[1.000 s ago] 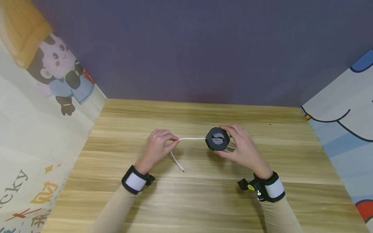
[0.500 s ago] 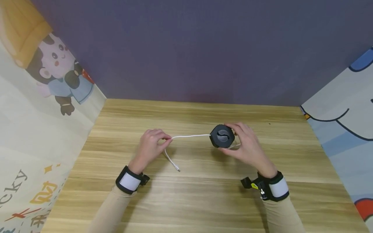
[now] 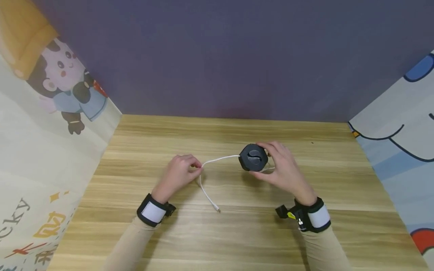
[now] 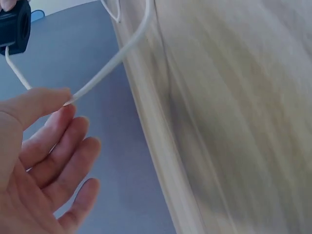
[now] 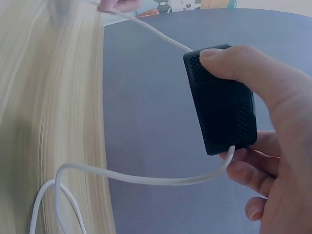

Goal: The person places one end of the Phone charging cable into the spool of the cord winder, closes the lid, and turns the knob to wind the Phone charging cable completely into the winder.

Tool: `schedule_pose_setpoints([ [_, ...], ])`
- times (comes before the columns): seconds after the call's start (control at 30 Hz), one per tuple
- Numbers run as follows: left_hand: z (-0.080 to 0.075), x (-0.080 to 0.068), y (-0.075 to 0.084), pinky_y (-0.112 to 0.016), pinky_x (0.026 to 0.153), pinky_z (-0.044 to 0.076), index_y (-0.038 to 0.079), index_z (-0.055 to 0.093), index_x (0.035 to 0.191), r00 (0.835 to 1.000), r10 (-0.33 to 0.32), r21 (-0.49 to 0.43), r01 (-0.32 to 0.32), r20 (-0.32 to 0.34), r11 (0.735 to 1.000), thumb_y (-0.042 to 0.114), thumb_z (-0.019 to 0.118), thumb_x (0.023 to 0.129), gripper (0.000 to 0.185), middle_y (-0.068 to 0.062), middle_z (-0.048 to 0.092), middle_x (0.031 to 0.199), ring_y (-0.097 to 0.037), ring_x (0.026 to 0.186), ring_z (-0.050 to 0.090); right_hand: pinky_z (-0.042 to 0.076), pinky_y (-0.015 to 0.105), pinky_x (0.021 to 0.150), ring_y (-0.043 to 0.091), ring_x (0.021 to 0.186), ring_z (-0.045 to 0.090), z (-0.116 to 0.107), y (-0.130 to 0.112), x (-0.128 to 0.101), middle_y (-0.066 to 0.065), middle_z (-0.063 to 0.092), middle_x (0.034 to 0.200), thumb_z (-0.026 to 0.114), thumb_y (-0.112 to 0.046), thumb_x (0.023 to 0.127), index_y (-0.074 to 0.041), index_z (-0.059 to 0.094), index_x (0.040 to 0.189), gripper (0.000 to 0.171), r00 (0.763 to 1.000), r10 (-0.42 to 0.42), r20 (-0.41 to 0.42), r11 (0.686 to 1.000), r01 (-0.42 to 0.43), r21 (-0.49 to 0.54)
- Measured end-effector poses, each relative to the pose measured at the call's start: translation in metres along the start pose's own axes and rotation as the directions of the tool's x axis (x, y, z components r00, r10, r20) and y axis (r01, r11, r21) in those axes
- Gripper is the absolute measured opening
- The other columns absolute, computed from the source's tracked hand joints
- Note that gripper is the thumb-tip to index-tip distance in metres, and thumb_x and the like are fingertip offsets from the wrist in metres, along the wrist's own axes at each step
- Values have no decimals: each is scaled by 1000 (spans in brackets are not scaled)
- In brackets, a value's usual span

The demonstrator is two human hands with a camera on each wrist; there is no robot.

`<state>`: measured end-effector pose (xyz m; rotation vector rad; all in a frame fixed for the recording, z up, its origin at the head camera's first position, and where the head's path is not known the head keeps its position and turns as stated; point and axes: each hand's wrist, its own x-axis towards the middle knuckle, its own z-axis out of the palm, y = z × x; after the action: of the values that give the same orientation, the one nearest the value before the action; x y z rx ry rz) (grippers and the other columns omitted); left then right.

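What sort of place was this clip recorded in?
Probably a small indoor booth or desk corner, though the wider room isn't shown. A wood-grain tabletop meets a plain purple-grey backdrop, and cartoon-printed surfaces flank it on both sides.

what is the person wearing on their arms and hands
The left hand and right hand are gloveless. Above them are beige long sleeves and black wrist straps with white patches. Each strap carries a small black block; the right one also shows a yellow piece.
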<state>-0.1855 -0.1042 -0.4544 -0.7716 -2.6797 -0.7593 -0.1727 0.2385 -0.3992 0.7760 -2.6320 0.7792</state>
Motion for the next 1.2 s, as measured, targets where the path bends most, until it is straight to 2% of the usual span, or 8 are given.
schedule_pose_setpoints([
  [0.1,4,0,3,-39,79,56,12,78,92,1000,-11,-9,11,-2,1000,24,85,86,15,-1,76,90,-17,80,71,43,50,88,31,102,57,3,-3,2,12,63,120,94,-36,67,-4,57,141,88,1000,-5,7,1000,5,11],
  [0.27,6,7,12,-41,84,57,8,76,102,993,41,-51,-47,-107,998,32,88,82,33,-4,76,98,-22,87,71,42,53,94,31,107,58,7,-9,5,12,63,123,94,-37,67,-5,57,141,89,1000,-18,4,1000,18,24],
  [0.5,4,25,32,-40,93,57,7,76,108,956,182,-146,-219,-229,965,24,90,79,36,-5,76,106,-21,98,71,41,55,99,28,112,57,14,-13,6,11,63,125,96,-36,65,-5,58,140,89,1000,-23,5,999,22,40],
  [0.63,6,33,41,-39,91,57,7,79,106,933,235,-172,-287,-274,942,19,89,79,32,-4,78,103,-20,95,73,41,55,100,29,115,57,16,-15,7,11,63,126,97,-34,64,-5,58,140,90,999,-39,-1,998,39,49],
  [0.77,8,38,48,-37,84,57,9,82,100,918,243,-172,-306,-312,936,18,87,80,23,-2,79,96,-18,88,73,42,54,99,28,115,56,18,-17,8,10,62,126,97,-34,64,-5,58,140,90,998,-56,-4,997,57,54],
  [0.9,10,40,51,-33,77,56,10,83,94,914,232,-178,-303,-332,936,19,86,83,15,-1,79,89,-15,80,72,42,53,99,27,114,57,18,-19,8,10,62,126,97,-36,65,-5,59,140,90,998,-58,-5,997,58,55],
  [1.07,12,40,52,-32,68,54,9,83,89,903,228,-181,-309,-364,934,15,87,82,10,0,78,80,-14,71,68,42,54,99,28,115,57,18,-18,8,10,63,127,96,-39,66,-5,59,140,89,998,-66,-11,996,66,55],
  [1.2,13,40,51,-31,67,54,9,83,92,895,248,-181,-332,-370,926,11,87,81,11,0,76,77,-13,69,65,42,53,100,29,116,57,17,-17,8,10,63,127,94,-41,68,-4,59,140,88,997,-76,-18,995,77,56],
])
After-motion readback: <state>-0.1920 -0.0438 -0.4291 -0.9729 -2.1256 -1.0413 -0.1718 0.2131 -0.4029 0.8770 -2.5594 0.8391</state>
